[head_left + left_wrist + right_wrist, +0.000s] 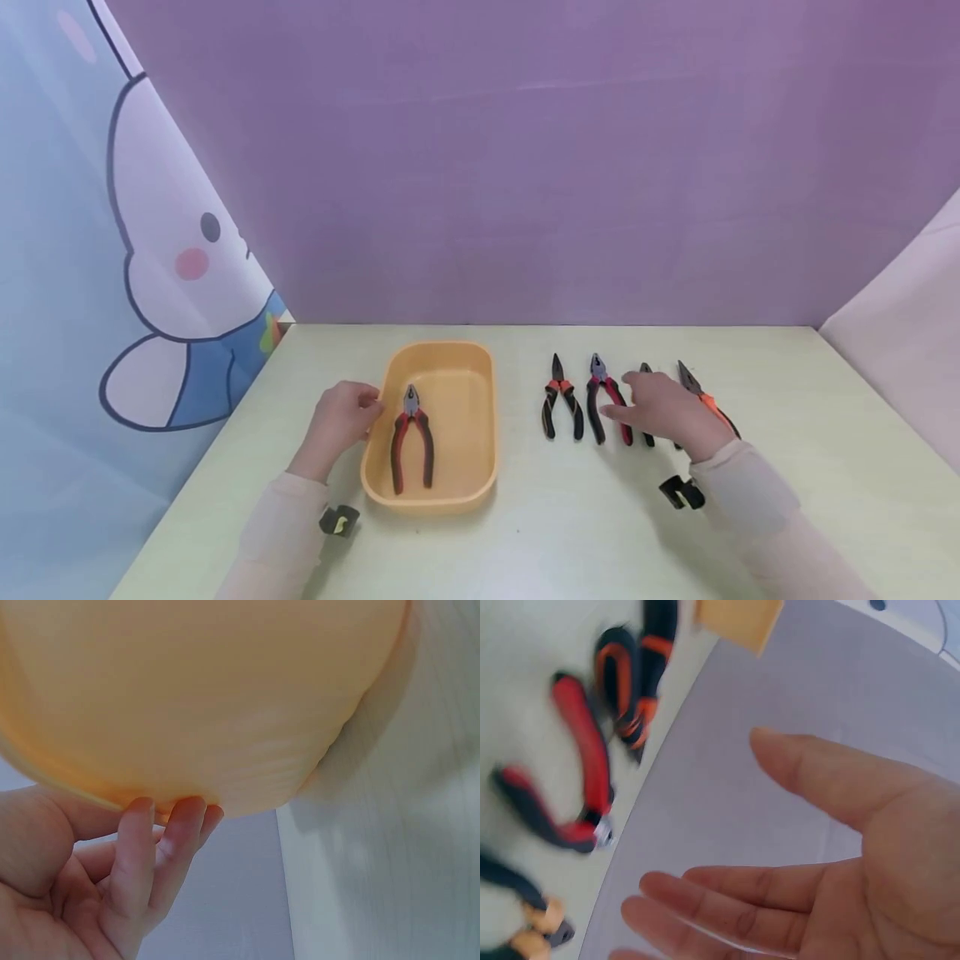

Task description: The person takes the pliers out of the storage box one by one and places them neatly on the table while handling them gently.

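Note:
My left hand [341,421] pinches the left rim of a yellow-orange plastic tray [486,417]; in the left wrist view its fingertips [187,814] press on the wall. Inside the tray lies a pair of combination pliers [412,437] with red and black handles. Over the row of pliers on the table hovers my right hand [671,408], fingers apart and holding nothing in the right wrist view. Beside it are red-and-black combination pliers [597,371]. Another pair of pliers [647,437] is partly hidden under the hand. Orange-handled long-nose pliers [692,379] lie at its right, partly covered.
Long-nose pliers with orange and black handles [557,392] lie between the tray and the red-and-black pair. The pale table [517,558] meets a purple backdrop [555,167] at its back edge. A cartoon-printed cloth [180,208] hangs at the left.

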